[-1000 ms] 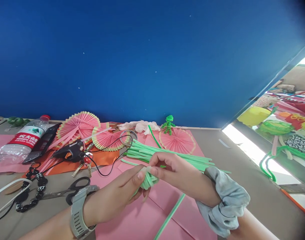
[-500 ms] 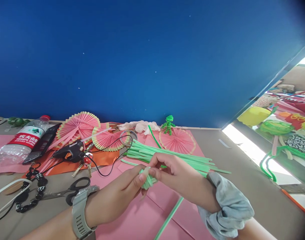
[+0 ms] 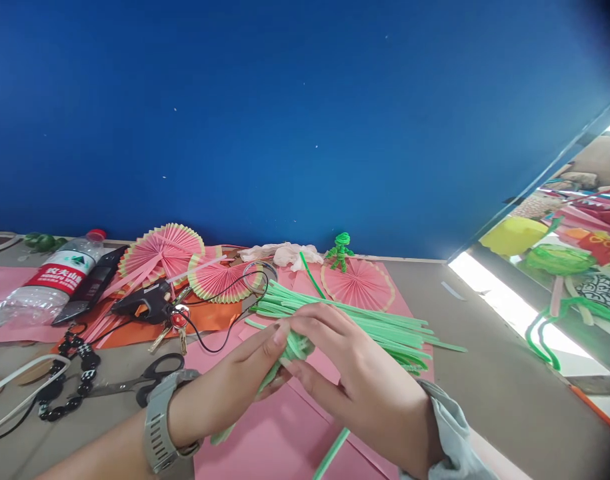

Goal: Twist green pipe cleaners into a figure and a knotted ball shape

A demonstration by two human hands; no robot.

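Note:
Between my two hands is a wound bundle of light green pipe cleaner (image 3: 297, 345), partly covered by fingers. My left hand (image 3: 249, 367), with a grey watch on the wrist, is closed round its left side, thumb on top. A pale green end (image 3: 222, 437) sticks out below that hand. Cupped over the right side of the bundle is my right hand (image 3: 347, 363), fingers bent against it. Just behind the hands lies a pile of light green pipe cleaners (image 3: 375, 317). One loose pipe cleaner (image 3: 332, 455) lies on the pink paper (image 3: 255, 450) below.
A small green pipe-cleaner figure (image 3: 341, 252) stands near the blue board (image 3: 305, 133). Pink paper fans (image 3: 357, 285) lie along the back. On the left are a glue gun (image 3: 145, 301), keys (image 3: 182, 340), scissors (image 3: 155, 379), a beaded bracelet (image 3: 87, 363) and a plastic bottle (image 3: 57, 277).
My right hand has gone from pinching at the bundle to cupping over its right side. The bundle has turned, and a pale end now shows below my left hand.

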